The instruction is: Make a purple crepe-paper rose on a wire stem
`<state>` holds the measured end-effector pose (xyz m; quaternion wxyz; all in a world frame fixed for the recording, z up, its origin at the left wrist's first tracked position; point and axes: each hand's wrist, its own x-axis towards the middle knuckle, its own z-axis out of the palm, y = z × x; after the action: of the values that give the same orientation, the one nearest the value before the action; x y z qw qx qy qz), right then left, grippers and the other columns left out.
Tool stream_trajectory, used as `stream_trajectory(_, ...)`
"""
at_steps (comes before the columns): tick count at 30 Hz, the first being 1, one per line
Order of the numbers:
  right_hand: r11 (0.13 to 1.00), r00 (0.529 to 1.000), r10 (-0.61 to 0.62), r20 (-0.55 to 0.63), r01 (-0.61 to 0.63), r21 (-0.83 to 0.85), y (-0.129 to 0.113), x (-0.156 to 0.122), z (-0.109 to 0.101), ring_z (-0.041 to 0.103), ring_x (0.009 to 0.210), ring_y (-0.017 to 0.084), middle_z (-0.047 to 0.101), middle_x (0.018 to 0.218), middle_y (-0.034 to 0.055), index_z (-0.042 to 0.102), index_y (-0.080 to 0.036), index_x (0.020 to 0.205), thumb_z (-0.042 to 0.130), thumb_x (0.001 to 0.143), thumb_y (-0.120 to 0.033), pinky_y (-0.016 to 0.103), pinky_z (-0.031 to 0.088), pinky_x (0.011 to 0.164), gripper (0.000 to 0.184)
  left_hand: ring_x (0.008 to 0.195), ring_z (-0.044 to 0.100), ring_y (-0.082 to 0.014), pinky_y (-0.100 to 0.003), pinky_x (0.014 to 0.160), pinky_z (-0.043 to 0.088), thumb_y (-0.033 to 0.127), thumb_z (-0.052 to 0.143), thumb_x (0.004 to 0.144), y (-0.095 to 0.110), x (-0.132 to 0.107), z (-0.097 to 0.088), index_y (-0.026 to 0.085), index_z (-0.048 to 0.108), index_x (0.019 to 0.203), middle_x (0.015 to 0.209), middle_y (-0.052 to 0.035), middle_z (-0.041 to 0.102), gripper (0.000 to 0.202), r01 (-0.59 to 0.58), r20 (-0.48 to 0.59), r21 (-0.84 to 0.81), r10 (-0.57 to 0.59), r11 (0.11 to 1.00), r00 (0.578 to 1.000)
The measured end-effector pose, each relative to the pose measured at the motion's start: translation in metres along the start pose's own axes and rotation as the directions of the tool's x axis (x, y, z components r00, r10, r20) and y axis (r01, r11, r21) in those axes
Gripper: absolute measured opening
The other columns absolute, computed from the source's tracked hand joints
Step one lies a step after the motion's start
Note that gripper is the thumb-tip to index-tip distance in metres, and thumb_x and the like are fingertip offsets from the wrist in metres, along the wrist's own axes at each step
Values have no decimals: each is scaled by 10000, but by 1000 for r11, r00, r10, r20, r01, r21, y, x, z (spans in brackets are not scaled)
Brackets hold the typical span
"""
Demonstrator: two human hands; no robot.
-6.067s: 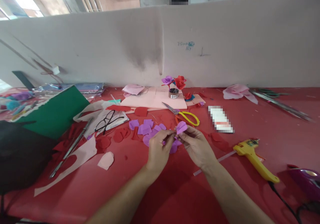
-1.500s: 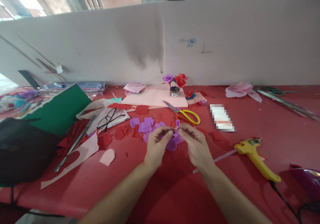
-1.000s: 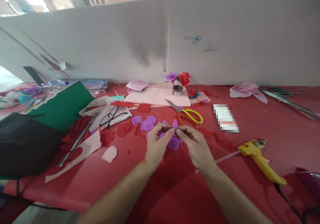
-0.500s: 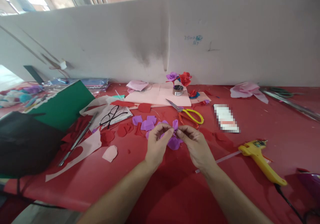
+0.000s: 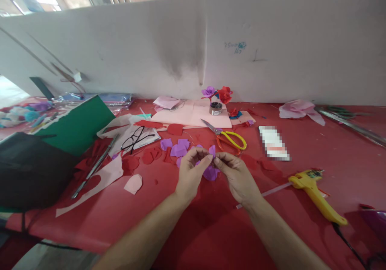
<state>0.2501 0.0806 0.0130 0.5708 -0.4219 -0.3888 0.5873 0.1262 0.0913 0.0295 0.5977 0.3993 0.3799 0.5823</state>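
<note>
- Red-topped table (image 5: 90, 225) against a pale partition (image 5: 120, 52), strewn with purple cut-outs (image 5: 178, 150).
- Spread broad seconds earlier, the purple piece (image 5: 212, 150) now stands narrow between the hands, over the cut-outs, suggesting that it is being shaped.
- Left hand (image 5: 191, 175) and right hand (image 5: 239, 176) are each drawn to a thumb-and-finger pinch, gripping the piece at its lower end.

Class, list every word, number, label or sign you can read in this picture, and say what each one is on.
"167": handwritten on the white wall.
Line above it: handwritten, its end scribbled over; too blurred to read surely.
Label on the brown roll: too small to read.
Print on the packet under the glasses: too small to read.
White rectangle: pixelated, unreadable.
</note>
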Motion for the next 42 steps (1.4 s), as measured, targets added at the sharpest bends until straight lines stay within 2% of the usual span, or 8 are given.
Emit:
stream_trajectory(4,999,999,12,33,-14,45,1,0,-1,607,773,169,692,798,17,716,-234,808,762,725,-367,330,456,835,164,646,536,-101,-230,663,440,311,673,754,1,4,-1,170,685,742,691,3,611,142,64,45,-134,-59,989,997)
stream_trajectory(7,997,999,24,30,-26,66,-1,0,0,602,772,158,691,784,11,721,-231,790,777,711,-355,317,453,835,158,618,534,-96,-231,657,436,288,728,697,0,7,-3,164,707,724,655,2,623,129,152,85,-147,-141,977,986)
stream_trajectory(13,971,992,123,28,-126,202,-8,1,0,588,688,135,648,697,-16,688,-219,691,850,598,-340,305,475,759,223,628,566,-97,-233,668,450,272,792,638,0,9,-3,161,745,750,664,-13,667,165,234,132,-152,-215,960,968)
stream_trajectory(17,945,983,175,50,-182,272,-7,3,-2,571,652,105,620,669,-42,649,-213,706,861,585,-297,263,468,706,257,606,580,-100,-239,651,460,252,811,617,-2,9,-3,164,746,731,655,-19,680,157,266,172,-176,-236,948,956)
stream_trajectory(21,939,983,174,57,-183,292,-5,4,-3,549,624,91,594,649,-57,610,-207,688,861,581,-273,237,456,663,281,584,576,-97,-236,639,457,246,812,619,-3,9,-4,150,739,712,632,-20,669,153,290,197,-180,-255,940,947)
stream_trajectory(27,971,993,113,43,-120,207,-4,4,-3,581,684,107,634,710,-42,633,-211,754,832,633,-310,250,467,712,252,582,555,-82,-218,623,426,227,835,579,-4,11,-5,141,706,678,609,5,635,183,352,186,-232,-314,907,931)
stream_trajectory(33,998,1000,23,-8,-24,-56,-6,2,-1,591,698,138,661,725,-7,685,-197,756,816,631,-356,289,476,730,241,572,531,-69,-209,620,412,215,832,590,-9,15,-10,148,687,658,595,25,611,173,322,164,-289,-285,901,944)
stream_trajectory(42,994,1000,-6,-26,3,-109,-3,3,-2,601,710,146,675,752,-3,685,-197,778,793,644,-364,297,482,724,240,595,550,-81,-219,627,416,218,864,529,-14,15,-9,144,697,667,627,13,631,229,354,150,-303,-322,885,935)
